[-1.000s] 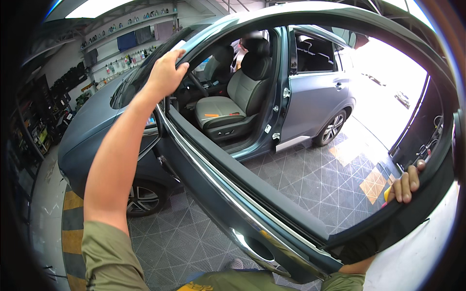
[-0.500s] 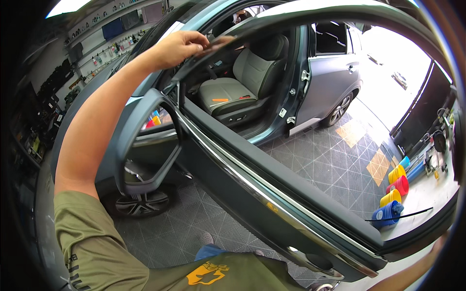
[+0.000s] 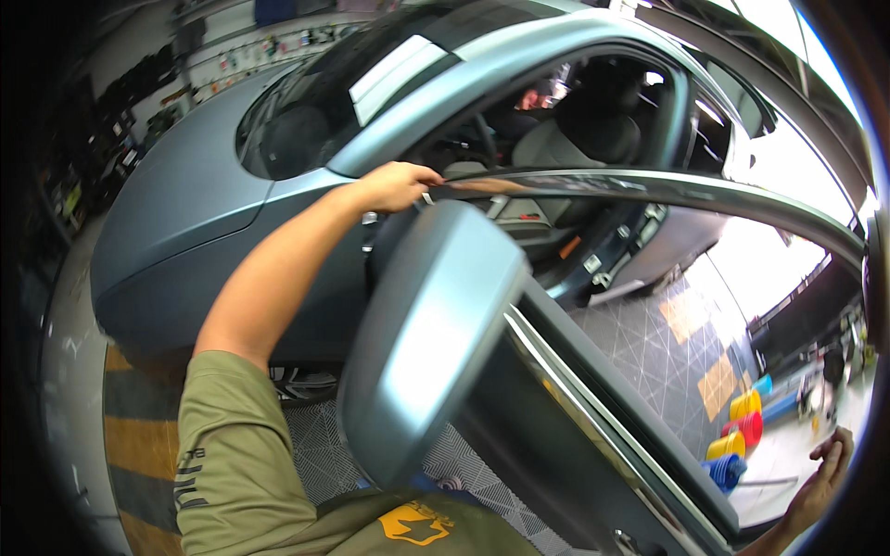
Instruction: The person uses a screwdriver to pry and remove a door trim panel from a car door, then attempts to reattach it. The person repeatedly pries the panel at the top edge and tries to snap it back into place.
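The open car door [image 3: 547, 445] stands in front of me, blue-grey with a bright trim strip below its window opening. My left hand [image 3: 403, 185] reaches across to the front end of the glossy dark window frame [image 3: 640, 183]. Its fingers are closed against the frame, and anything between them is too small to make out. Just below that hand is the door mirror [image 3: 431, 338], its painted shell facing me. My right hand [image 3: 820, 482] is at the far right, beside the door's rear edge, fingers raised and apart with nothing visible in them.
Behind the door stands the car body [image 3: 204, 195], with a grey seat [image 3: 579, 134] inside. Yellow, red and blue buckets [image 3: 742, 428] line the right wall. Bottles stand on shelves [image 3: 269, 42] at the back left. Dark tiles [image 3: 640, 347] cover the floor.
My view has shifted, and the mirror now shows its outer shell instead of its glass side. The left hand has moved down to the frame's front end. More of the right hand shows.
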`<control>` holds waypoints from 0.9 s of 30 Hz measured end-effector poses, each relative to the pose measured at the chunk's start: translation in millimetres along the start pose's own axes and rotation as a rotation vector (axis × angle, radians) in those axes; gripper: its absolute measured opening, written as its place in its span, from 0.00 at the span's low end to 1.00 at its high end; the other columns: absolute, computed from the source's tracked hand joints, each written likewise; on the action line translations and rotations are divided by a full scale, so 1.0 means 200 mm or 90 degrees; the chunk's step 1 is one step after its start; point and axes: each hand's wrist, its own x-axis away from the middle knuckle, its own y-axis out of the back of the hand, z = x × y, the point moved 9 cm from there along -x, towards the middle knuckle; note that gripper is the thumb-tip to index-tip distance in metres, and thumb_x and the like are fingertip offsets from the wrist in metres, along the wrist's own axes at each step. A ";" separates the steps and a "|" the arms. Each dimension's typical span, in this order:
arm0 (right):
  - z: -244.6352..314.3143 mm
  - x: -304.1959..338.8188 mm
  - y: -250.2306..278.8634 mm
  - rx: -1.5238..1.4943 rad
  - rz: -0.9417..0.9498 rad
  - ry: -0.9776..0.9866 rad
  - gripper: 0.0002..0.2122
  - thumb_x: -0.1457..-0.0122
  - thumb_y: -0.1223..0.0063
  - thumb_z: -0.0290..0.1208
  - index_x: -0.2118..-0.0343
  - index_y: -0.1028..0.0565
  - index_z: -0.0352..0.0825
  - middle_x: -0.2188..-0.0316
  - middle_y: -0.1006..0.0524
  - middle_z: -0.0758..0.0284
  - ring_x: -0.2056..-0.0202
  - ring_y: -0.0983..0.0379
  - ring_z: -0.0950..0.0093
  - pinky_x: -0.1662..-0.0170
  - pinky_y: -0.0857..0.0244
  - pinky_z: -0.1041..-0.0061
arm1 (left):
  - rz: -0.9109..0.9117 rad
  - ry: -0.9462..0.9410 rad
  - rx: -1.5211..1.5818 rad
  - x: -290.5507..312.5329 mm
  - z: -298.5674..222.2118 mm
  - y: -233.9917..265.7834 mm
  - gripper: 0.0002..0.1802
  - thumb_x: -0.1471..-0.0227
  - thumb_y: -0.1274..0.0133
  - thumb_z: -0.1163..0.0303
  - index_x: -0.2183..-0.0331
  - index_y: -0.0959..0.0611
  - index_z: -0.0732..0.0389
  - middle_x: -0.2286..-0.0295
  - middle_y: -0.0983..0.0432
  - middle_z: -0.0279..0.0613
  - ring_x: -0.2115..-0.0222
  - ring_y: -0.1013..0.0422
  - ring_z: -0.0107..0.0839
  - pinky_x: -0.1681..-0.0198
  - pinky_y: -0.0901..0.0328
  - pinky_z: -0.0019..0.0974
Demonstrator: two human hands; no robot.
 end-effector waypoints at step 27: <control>1.56 -0.60 -2.57 0.678 0.456 0.350 0.08 0.48 0.46 0.30 0.68 0.25 0.32 0.67 0.27 0.64 0.59 0.29 0.68 0.55 0.34 0.69 | 0.140 -0.457 0.138 -0.24 -0.33 -0.02 0.10 0.50 0.40 0.70 0.68 0.23 0.65 0.68 0.24 0.48 0.63 0.27 0.48 0.58 0.33 0.45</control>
